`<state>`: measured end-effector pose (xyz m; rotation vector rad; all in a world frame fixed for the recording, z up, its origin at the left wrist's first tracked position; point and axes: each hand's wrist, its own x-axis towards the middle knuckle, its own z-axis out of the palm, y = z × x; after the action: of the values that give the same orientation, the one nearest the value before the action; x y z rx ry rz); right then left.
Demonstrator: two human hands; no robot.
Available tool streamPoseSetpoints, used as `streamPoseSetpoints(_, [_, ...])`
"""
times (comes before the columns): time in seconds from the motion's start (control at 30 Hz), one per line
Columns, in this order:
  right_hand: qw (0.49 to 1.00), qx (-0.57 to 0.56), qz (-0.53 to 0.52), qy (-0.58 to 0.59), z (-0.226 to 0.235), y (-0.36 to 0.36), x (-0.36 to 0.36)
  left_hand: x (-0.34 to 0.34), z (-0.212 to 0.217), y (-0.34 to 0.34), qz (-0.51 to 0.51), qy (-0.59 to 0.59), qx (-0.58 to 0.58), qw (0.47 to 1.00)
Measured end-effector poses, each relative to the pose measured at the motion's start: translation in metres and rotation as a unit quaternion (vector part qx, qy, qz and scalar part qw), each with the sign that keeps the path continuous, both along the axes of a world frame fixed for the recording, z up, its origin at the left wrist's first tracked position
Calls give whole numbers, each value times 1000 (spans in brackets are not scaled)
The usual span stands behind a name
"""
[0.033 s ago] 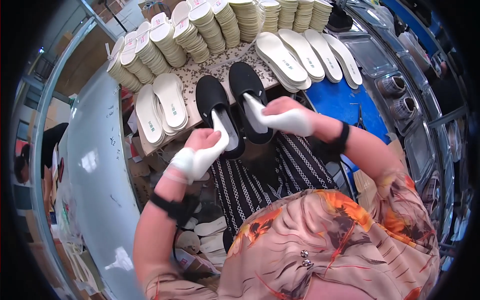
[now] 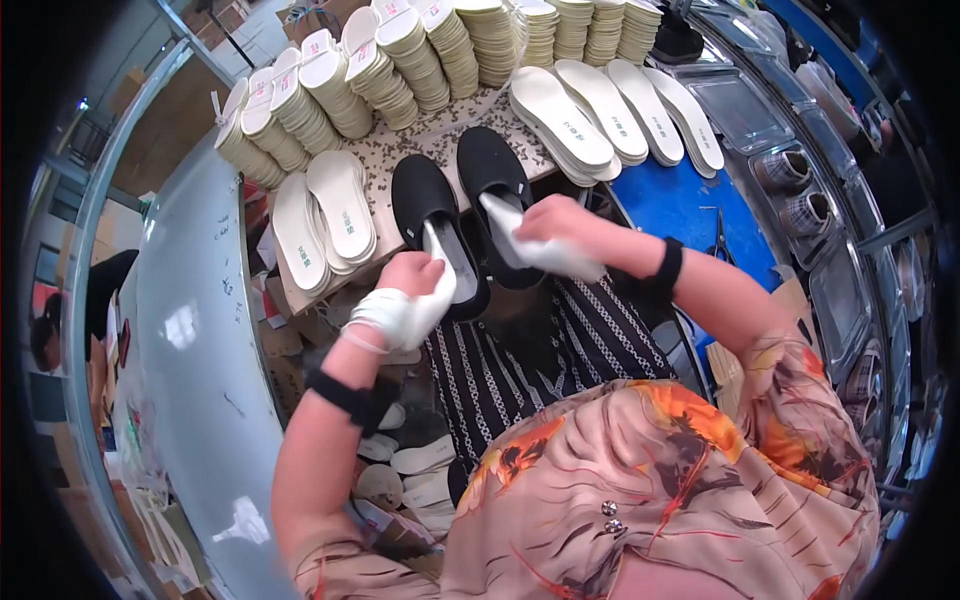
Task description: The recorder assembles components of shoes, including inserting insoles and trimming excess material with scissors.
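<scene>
Two black slip-on shoes stand side by side on a speckled table top (image 2: 400, 150). My left hand (image 2: 405, 290), wrapped in white tape, grips a white insole (image 2: 443, 275) whose front end goes into the opening of the left shoe (image 2: 420, 195). My right hand (image 2: 560, 225) holds a second white insole (image 2: 503, 218), pushed into the opening of the right shoe (image 2: 490, 160). Both wrists wear black bands.
Tall stacks of beige insoles (image 2: 400, 70) line the back of the table. Flat white insoles lie at the left (image 2: 340, 205) and right (image 2: 600, 110). Scissors (image 2: 722, 235) rest on a blue surface. Clear trays hold plaid shoes (image 2: 790, 170). Loose insoles (image 2: 420, 460) lie below.
</scene>
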<state>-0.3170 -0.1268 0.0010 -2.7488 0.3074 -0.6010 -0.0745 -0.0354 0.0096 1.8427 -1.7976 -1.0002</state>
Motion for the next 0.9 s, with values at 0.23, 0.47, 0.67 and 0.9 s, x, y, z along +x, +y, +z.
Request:
streamPoseSetpoints(0.23, [899, 55, -303, 311, 13, -4, 56, -61, 8, -43, -63, -389, 48, 918])
streamPoseSetpoints(0.47, [891, 17, -351, 288, -19, -24, 68, -56, -27, -68, 10, -413, -16, 911])
streamPoseSetpoints(0.67, [926, 47, -247, 282, -5, -34, 53, -42, -50, -64, 182, -262, 40, 947])
streamPoseSetpoints(0.9, [941, 129, -208, 233, -9, -35, 36, -38, -56, -59, 152, -207, 21, 966])
